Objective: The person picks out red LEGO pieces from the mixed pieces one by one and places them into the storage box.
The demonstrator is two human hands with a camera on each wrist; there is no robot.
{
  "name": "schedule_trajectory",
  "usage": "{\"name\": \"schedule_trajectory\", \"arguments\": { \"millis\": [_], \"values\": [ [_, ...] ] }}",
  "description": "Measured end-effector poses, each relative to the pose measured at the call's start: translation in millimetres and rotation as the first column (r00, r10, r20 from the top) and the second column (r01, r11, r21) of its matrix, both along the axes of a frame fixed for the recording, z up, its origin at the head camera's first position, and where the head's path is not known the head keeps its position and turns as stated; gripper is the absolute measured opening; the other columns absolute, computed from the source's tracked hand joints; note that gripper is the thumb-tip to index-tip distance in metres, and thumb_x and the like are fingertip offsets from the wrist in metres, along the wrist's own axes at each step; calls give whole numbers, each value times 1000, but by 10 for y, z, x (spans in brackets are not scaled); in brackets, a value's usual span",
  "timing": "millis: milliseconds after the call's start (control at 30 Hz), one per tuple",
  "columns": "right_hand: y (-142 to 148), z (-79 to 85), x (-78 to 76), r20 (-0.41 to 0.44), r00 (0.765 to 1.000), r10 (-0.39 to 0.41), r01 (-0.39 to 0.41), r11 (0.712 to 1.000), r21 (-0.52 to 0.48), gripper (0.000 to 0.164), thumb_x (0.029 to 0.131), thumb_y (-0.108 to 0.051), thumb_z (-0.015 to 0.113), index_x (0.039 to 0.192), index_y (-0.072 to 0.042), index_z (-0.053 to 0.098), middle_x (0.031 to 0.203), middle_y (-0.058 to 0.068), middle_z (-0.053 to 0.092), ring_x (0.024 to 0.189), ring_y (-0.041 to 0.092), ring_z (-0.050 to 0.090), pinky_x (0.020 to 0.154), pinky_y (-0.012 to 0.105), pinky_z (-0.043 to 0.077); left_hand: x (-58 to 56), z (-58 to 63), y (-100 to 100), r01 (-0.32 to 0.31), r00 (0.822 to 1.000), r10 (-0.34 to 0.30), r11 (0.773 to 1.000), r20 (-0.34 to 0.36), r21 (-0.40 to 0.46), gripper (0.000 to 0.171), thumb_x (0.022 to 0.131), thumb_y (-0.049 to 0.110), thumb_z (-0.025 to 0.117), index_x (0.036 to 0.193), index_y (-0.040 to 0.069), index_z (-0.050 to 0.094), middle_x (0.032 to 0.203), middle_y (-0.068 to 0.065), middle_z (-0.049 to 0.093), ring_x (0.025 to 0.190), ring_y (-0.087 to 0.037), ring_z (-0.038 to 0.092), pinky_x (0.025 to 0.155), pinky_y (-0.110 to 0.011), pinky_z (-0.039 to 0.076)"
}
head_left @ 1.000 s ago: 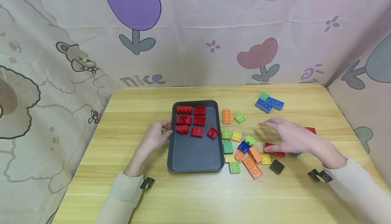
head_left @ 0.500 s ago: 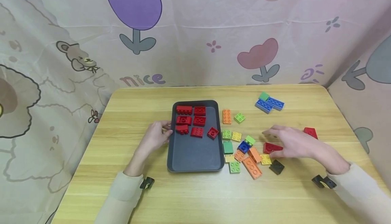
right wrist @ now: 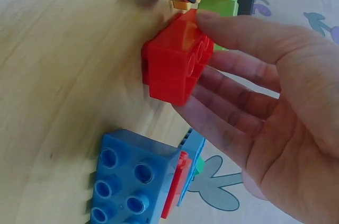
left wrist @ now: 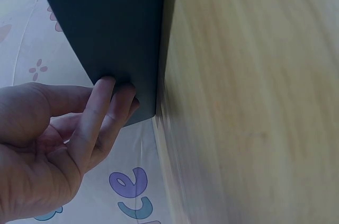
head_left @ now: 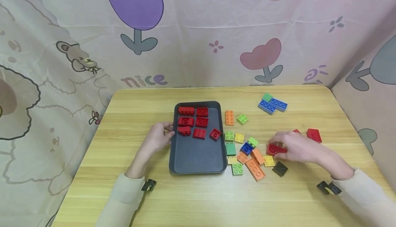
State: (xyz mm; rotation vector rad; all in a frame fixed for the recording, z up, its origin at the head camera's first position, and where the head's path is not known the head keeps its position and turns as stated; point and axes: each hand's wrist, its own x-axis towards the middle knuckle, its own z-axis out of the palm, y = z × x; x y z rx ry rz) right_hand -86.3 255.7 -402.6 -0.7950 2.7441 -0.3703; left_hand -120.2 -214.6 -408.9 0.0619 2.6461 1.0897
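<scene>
My right hand holds a red toy building brick on the table, right of the loose pile. In the right wrist view the thumb lies at one edge of the brick and the fingers reach along its other side. Its hollow underside shows. My left hand rests beside a dark grey tray, its loosely bent fingertips touching the outer side wall. Several red bricks lie in the upper half of the tray.
Between tray and right hand lie orange, yellow, green and dark blue bricks. A black brick sits just in front of that hand. Blue bricks lie farther back, another red brick to the right. A blue brick stands near the right fingers.
My right hand has come down and slightly forward onto the red brick, its fingers closing around it. The left hand and the tray have stayed put.
</scene>
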Motion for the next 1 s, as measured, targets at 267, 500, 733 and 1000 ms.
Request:
{"name": "schedule_trajectory", "arguments": {
  "millis": [267, 500, 733, 1000],
  "values": [
    [14, 13, -5, -7, 1000, 22, -22, 1000, -10, 40, 74, -25, 83, 111, -14, 71, 109, 2, 72, 97, 18, 68, 80, 38, 61, -2, 7, 5, -2, 1000, 2, 1000, -1, -10, 42, 94, 7, 61, 135, -1, 54, 116, -20, 66, 84, -21, 70, 63, -26, 61],
    [3, 17, 2, -20, 999, 28, -28, 1000, -7, 40, 74, -25, 84, 111, -15, 72, 107, 1, 72, 95, 16, 68, 79, 37, 61, 3, 2, -1, 3, 1000, -3, 1000, -11, -12, 41, 94, 6, 60, 134, -2, 54, 116, -21, 66, 85, -22, 70, 64, -28, 61],
    [-11, 5, -11, -37, 999, 39, -39, 999, 6, 39, 73, -23, 84, 109, -15, 72, 104, -1, 72, 92, 14, 68, 77, 34, 61, 4, 13, 8, 0, 1000, 0, 1000, -11, -8, 41, 94, 5, 60, 134, -2, 54, 115, -21, 66, 86, -23, 70, 64, -29, 62],
    [-21, 11, -22, -12, 999, 32, -32, 999, 20, 40, 74, -24, 84, 111, -15, 72, 107, -2, 72, 94, 14, 67, 79, 35, 61, 3, 13, 10, 1, 1000, -1, 1000, -9, -6, 41, 94, 5, 60, 133, -2, 54, 115, -21, 66, 86, -24, 70, 64, -29, 62]
  ]
}}
